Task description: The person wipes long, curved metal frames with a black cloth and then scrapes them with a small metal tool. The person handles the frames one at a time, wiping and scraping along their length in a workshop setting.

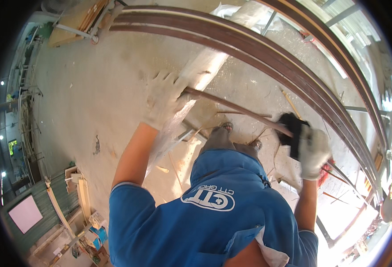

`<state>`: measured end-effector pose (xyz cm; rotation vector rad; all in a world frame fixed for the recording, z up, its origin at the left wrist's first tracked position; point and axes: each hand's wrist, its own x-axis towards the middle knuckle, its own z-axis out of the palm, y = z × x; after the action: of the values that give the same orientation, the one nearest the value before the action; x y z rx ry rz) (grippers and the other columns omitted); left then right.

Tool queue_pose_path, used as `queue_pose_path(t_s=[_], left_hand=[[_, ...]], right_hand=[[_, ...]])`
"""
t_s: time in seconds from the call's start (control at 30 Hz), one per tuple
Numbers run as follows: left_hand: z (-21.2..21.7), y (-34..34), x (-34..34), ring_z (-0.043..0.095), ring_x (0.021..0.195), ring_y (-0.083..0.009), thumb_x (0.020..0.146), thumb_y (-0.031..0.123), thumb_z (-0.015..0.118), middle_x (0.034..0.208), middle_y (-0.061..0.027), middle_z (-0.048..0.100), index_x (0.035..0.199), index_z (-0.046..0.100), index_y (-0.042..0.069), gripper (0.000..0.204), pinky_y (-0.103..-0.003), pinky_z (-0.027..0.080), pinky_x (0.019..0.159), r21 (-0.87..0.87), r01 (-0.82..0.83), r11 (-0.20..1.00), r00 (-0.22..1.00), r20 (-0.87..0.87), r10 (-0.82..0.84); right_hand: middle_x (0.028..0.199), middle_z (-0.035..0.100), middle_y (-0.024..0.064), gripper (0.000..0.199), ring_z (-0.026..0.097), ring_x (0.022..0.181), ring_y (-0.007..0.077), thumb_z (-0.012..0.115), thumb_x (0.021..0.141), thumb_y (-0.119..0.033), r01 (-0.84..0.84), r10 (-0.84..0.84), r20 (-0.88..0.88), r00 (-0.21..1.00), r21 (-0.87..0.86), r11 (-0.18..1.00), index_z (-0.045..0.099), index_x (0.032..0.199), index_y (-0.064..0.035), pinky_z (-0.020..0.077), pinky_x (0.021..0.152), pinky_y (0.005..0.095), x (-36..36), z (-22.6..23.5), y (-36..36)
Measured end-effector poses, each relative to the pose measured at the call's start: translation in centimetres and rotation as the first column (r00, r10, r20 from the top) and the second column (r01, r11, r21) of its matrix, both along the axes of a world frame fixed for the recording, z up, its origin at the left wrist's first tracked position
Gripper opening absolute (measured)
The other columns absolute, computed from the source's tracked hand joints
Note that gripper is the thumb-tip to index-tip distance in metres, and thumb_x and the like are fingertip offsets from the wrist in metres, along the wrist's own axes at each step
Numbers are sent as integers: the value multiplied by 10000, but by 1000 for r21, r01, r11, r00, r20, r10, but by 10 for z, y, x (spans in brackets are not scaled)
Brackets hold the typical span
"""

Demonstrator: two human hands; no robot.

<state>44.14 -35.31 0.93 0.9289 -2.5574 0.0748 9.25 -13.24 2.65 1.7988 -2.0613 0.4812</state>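
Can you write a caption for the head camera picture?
Gloved left hand steadies a long dark strip while right hand presses a black cloth on it.

My left hand (pixel 167 100) on the strip's (pixel 236 109) left end, right hand (pixel 312 151) with cloth (pixel 291 129) further right; curved rails (pixel 267 55) lie behind.

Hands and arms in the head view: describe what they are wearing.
Both hands wear pale, whitish work gloves, dusty and worn: the left hand and the right hand. The forearms are bare below short blue sleeves of a shirt with a white emblem on it.
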Motion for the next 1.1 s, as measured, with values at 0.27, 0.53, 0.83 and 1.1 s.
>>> queue_pose_path(t_s=[0.27,0.53,0.83,1.1], left_hand=[[-12,2,5,616,839,-278,773,502,742,811,-37,639,856,669,157,363,-475,421,819,9,0,1000,1000,-1,0],[1,1,5,603,860,-316,782,322,730,841,-74,625,884,635,141,229,-474,430,810,90,84,992,995,42,-88],[0,-4,8,599,817,-343,876,487,697,861,-111,632,888,644,69,422,-494,440,791,113,57,992,992,108,-70],[17,2,-13,600,819,-358,856,492,704,832,-128,632,879,656,84,412,-489,459,821,-17,108,994,924,372,-94]], right_hand=[[731,596,38,125,614,642,223,720,767,-234,-284,288,179,941,-51,958,684,856,-154,500,568,356,99,-2,-85],[731,662,67,59,714,701,255,667,803,-149,-264,264,190,946,-29,964,699,853,-146,560,525,365,150,-20,-122],[780,686,120,230,658,606,324,636,991,-344,775,-772,85,630,-9,632,654,892,-137,514,549,435,-160,-19,150],[838,695,108,153,688,780,325,725,842,-169,712,-693,166,702,-206,671,689,987,-134,536,676,419,-174,-46,204]])
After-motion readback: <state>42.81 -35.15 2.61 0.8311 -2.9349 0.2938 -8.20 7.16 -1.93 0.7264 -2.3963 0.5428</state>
